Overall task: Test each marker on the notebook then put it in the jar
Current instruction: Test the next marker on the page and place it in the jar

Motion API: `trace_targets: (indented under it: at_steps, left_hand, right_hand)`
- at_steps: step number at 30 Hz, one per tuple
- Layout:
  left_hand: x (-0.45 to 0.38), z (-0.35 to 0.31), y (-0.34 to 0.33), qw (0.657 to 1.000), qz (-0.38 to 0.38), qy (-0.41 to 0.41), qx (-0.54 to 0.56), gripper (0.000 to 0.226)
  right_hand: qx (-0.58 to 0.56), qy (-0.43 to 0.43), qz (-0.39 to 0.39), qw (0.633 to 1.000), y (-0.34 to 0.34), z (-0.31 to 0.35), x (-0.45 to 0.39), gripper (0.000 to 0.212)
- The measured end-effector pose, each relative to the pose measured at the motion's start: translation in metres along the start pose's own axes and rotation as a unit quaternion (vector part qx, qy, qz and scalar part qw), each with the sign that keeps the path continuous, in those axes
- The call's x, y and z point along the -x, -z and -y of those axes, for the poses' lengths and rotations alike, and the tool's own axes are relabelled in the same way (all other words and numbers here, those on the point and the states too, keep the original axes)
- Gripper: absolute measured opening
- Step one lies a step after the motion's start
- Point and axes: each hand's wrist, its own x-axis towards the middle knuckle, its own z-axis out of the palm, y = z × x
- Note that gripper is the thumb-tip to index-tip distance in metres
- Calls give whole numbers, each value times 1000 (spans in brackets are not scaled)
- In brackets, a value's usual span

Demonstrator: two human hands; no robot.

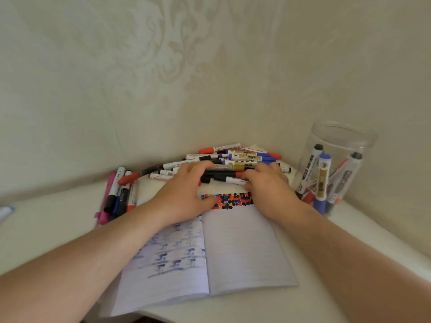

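Two walls [210, 66] meet in a corner behind the table, both covered in pale cream wallpaper with a faint raised pattern of leaves and scrolls [172, 43]. The white table [46, 229] fits into that corner, its smooth top running right up against both walls, and its near edge curves at the bottom of the view. Soft, even light falls over the walls and the tabletop, with only weak shadows.
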Motion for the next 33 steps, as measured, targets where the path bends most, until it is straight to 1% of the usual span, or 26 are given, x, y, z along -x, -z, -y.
trace_targets:
  at_steps: [2,3,5,6,7,9,10,11,12,13,14,15,17,18,19,21,22,24,27,29,30,33]
  left_hand:
    - [-4,2,1,999,-16,0,-38,80]
    - [-5,3,-1,998,-32,-17,-49,78]
    - [-2,3,-4,990,-72,-80,-91,60]
    - [0,4,-6,981,-93,-116,-125,49]
    - [0,4,-6,972,-106,-142,-152,42]
    - [-2,6,-8,968,-114,-152,-163,42]
    - [-3,7,-8,970,-115,-150,-155,43]
    - [-3,5,-8,971,-117,-148,-145,43]
    - [-2,3,-8,973,-117,-147,-135,42]
    - [-2,1,-8,975,-114,-147,-121,40]
    - [-1,-1,-7,978,-108,-149,-102,38]
    - [-1,2,-6,980,-101,-151,-82,35]
    - [0,1,-5,977,-96,-173,-77,31]
    - [0,-1,-4,975,-90,-183,-87,31]
    - [1,-3,-3,974,-85,-189,-94,32]
    - [3,-7,-3,974,-84,-187,-91,37]
    - [3,-8,-3,976,-86,-182,-77,38]
    - [3,-10,-3,980,-84,-174,-38,31]
    - [1,-9,0,985,-71,-157,20,29]
    - [1,-5,3,988,-44,-146,28,36]
    - [2,-5,5,990,-27,-135,26,43]
    - [5,-6,10,997,18,-75,16,68]
  right_hand:
    - [-30,72,-85,993,-2,-1,1,21]
    - [-41,105,-112,987,-1,0,2,19]
    - [-56,149,-119,980,-1,7,2,18]
    - [-56,161,-116,979,0,12,3,17]
    - [-54,172,-122,976,0,15,3,17]
    - [-77,169,-138,973,3,20,6,13]
    - [-131,141,-143,971,9,22,8,9]
    - [-220,87,-144,961,17,23,11,6]
    - [-327,21,-143,934,23,24,14,8]
    - [-430,-37,-148,890,28,25,16,13]
    - [-515,-77,-157,839,31,26,16,16]
    - [-584,-103,-145,792,29,32,13,16]
    - [-691,-119,-85,708,25,42,11,19]
    - [-717,-110,-46,687,23,45,12,24]
    - [-722,-101,-13,684,22,49,13,26]
    - [-718,-86,24,690,20,53,13,21]
    - [-715,-84,29,693,20,53,13,19]
    - [-709,-86,28,700,22,52,11,21]
    - [-703,-85,35,705,26,48,12,32]
    - [-691,-74,48,718,27,45,13,35]
    - [-688,-72,54,720,29,43,14,32]
    - [-706,-84,63,700,40,28,16,19]
